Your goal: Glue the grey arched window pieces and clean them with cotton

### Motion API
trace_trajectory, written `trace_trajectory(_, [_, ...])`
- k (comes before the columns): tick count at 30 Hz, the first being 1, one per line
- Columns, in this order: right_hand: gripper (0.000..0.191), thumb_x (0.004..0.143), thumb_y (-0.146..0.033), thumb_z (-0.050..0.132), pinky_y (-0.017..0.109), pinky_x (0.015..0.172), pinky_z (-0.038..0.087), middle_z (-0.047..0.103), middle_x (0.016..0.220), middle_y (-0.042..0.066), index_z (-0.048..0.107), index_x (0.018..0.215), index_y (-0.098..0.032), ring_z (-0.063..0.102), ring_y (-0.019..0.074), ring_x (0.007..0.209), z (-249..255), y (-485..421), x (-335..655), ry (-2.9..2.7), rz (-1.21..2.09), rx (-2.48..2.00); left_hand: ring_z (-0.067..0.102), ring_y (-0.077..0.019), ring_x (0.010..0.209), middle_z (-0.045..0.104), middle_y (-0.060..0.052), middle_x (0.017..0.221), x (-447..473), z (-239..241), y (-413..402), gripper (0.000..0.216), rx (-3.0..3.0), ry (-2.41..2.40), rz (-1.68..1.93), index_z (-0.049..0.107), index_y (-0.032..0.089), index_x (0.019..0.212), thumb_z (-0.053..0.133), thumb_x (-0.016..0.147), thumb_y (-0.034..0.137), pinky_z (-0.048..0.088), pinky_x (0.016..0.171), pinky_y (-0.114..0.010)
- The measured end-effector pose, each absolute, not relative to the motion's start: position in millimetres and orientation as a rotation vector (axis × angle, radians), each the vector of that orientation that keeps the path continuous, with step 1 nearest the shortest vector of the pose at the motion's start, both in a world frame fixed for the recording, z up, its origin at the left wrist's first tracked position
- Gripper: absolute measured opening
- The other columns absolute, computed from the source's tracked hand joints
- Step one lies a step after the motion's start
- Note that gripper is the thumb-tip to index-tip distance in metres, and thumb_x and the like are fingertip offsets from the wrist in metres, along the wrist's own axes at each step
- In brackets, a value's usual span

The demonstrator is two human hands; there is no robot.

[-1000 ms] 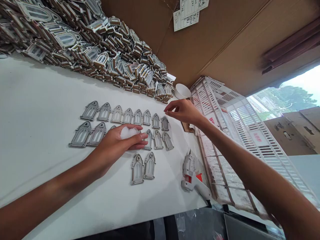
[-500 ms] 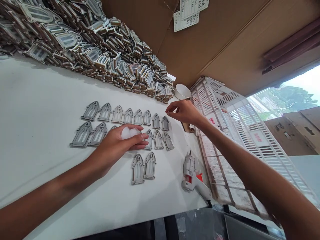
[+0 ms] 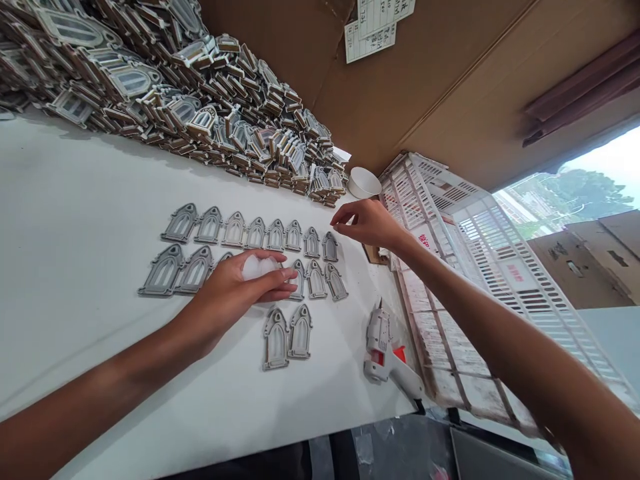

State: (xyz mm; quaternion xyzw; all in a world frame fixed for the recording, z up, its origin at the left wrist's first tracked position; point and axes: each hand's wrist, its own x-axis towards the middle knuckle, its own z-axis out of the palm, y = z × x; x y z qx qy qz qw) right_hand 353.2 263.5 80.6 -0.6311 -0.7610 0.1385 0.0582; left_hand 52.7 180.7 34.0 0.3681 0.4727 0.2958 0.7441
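Several grey arch-shaped window frames (image 3: pixel 257 233) lie in rows on the white table (image 3: pixel 75 220). My left hand (image 3: pixel 240 283) rests on the second row, fingers closed around a small stack of translucent white pieces (image 3: pixel 256 266). My right hand (image 3: pixel 367 223) hovers above the far right end of the top row, thumb and fingers pinched together; what they hold is too small to make out. Two more frames (image 3: pixel 287 335) lie side by side nearer to me.
A big heap of finished frames (image 3: pixel 190 100) fills the table's far side. A white cup (image 3: pixel 363 182) stands by a white slatted crate (image 3: pixel 450 227) on the right. A white glue gun (image 3: pixel 385 353) lies near the front right edge. Cardboard stands behind.
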Motion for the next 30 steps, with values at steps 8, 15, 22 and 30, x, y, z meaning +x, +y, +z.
trace_trajectory(8, [0.021,0.086,-0.02,0.072,0.034,0.08,0.054,0.085,0.09,0.005,0.089,0.098,-0.021,0.075,0.0205,0.077,80.6,262.7,352.1,-2.273,0.429,-1.93,0.086,-0.0299,0.106,0.087,-0.012,0.117,53.2,33.1,180.7,0.068,0.8,1.031,0.652,0.073,0.023,0.127,0.103,0.075,0.055,0.066,0.108,-0.04])
trace_trajectory(15, [0.02,0.09,-0.031,0.075,0.034,0.08,0.055,0.085,0.089,0.005,0.09,0.099,-0.022,0.072,0.019,0.074,82.8,263.1,350.3,-2.233,0.533,-1.815,0.085,-0.0312,0.109,0.087,-0.012,0.12,52.5,34.4,180.4,0.067,0.794,1.03,0.645,0.073,0.023,0.128,0.102,0.076,0.054,0.065,0.112,-0.044])
trace_trajectory(22, [0.026,0.096,-0.039,0.076,0.035,0.079,0.056,0.087,0.098,0.007,0.091,0.108,-0.021,0.074,0.0206,0.079,82.7,262.2,350.7,-2.181,0.697,-1.702,0.085,-0.0303,0.109,0.087,-0.012,0.121,53.1,32.6,180.1,0.064,0.776,1.018,0.638,0.072,0.023,0.129,0.101,0.079,0.05,0.065,0.111,-0.042])
trace_trajectory(30, [0.027,0.092,-0.043,0.08,0.035,0.075,0.057,0.086,0.097,0.008,0.089,0.104,-0.02,0.072,0.0185,0.073,75.7,262.3,347.9,-2.117,0.832,-1.625,0.085,-0.0318,0.11,0.087,-0.012,0.121,52.4,33.0,179.3,0.065,0.783,1.006,0.639,0.071,0.023,0.129,0.101,0.078,0.05,0.063,0.115,-0.047])
